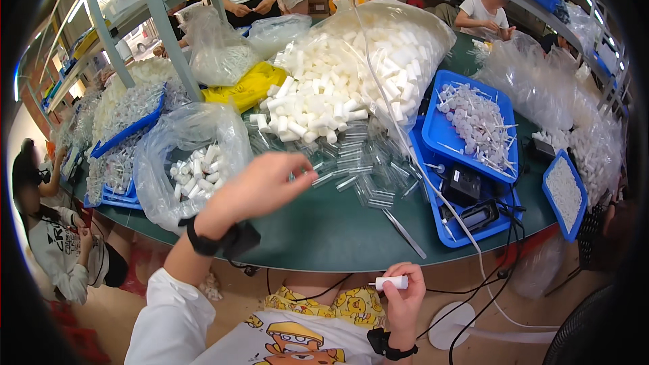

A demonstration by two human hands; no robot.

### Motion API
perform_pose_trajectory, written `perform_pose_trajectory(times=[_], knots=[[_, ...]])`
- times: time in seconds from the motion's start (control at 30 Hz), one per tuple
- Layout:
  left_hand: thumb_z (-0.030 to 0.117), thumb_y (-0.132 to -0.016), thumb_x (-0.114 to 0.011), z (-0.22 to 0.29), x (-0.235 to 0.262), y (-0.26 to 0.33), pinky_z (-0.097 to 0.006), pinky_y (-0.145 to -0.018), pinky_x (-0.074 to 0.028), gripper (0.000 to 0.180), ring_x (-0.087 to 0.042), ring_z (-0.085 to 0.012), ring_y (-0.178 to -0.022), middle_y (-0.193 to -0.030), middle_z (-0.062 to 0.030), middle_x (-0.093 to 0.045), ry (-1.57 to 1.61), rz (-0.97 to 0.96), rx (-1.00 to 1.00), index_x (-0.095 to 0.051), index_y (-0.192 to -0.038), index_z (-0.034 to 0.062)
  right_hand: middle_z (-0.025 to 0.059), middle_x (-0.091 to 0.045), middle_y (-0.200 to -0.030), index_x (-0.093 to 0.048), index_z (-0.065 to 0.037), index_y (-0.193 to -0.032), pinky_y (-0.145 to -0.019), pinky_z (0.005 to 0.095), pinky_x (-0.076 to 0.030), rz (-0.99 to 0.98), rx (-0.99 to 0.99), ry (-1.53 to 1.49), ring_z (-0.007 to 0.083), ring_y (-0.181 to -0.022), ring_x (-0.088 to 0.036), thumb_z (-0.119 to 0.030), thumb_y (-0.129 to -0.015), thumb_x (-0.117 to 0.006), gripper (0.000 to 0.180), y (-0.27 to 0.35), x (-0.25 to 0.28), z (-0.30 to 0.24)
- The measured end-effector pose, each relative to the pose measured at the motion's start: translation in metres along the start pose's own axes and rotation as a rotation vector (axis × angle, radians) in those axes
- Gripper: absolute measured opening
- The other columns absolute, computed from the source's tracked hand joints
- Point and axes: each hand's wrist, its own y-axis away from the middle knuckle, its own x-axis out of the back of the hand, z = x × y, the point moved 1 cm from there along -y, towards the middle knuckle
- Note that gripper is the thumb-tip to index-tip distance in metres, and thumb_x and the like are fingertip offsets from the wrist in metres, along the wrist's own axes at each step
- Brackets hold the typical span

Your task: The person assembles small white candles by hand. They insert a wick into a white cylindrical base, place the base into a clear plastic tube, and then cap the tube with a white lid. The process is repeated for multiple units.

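Note:
My left hand (274,179) is over the table at the near edge of a pile of clear tubes (355,152). Its thumb and fingers are a little apart, and nothing shows between them. Low by my lap, my right hand (403,297) grips a white cylinder (393,282) between thumb and fingers. A thin stem sticks out of the cylinder's left end. Beyond the tubes, a large clear bag (433,30) spills many white cylinders (318,98) onto the table. Left of my left hand lies an open clear bag (159,179) with more white cylinders inside.
Tweezers (405,235) lie near the front edge of the green table (304,230). On the right, blue trays (433,118) hold small translucent parts and a black device (463,184). A white cable (422,169) crosses the workspace. Metal shelf posts (165,27) stand left; other people work nearby.

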Motion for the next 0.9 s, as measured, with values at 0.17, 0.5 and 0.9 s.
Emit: perform_pose_trajectory(times=[0.17,0.5,0.9], knots=[[0.022,-0.083,-0.060,-0.049,-0.011,-0.042,-0.039,-0.069,-0.048,0.024,-0.061,-0.0313,-0.076,-0.081,-0.0172,-0.063,-0.303,0.079,0.156,-0.062,-0.094,0.0011,0.0092,-0.052,-0.091,-0.047,-0.002,-0.092,-0.070,0.0251,-0.046,0.012,-0.035,-0.035,0.0125,-0.079,-0.051,0.007,-0.077,-0.060,0.022,0.010,0.009,-0.001],[0.009,-0.079,-0.062,-0.054,-0.078,-0.074,-0.044,-0.073,-0.046,0.025,-0.056,-0.0380,-0.085,-0.091,-0.0193,-0.054,-0.345,0.306,-0.013,-0.051,-0.100,0.0017,0.0089,-0.056,-0.091,-0.050,0.000,-0.096,-0.074,0.0256,-0.047,0.120,-0.048,-0.036,0.0130,-0.082,-0.054,0.008,-0.077,-0.062,0.024,0.013,0.026,-0.007],[0.001,-0.084,-0.056,-0.019,-0.034,-0.047,-0.038,-0.074,-0.048,0.018,-0.058,-0.0359,-0.086,-0.096,-0.0221,-0.054,-0.051,0.581,-0.102,-0.050,-0.099,-0.0028,0.0102,-0.057,-0.101,-0.060,0.005,-0.098,-0.083,0.0288,-0.048,0.072,0.032,0.070,0.0167,-0.093,-0.057,0.013,-0.073,-0.064,0.027,0.011,0.020,-0.012]])
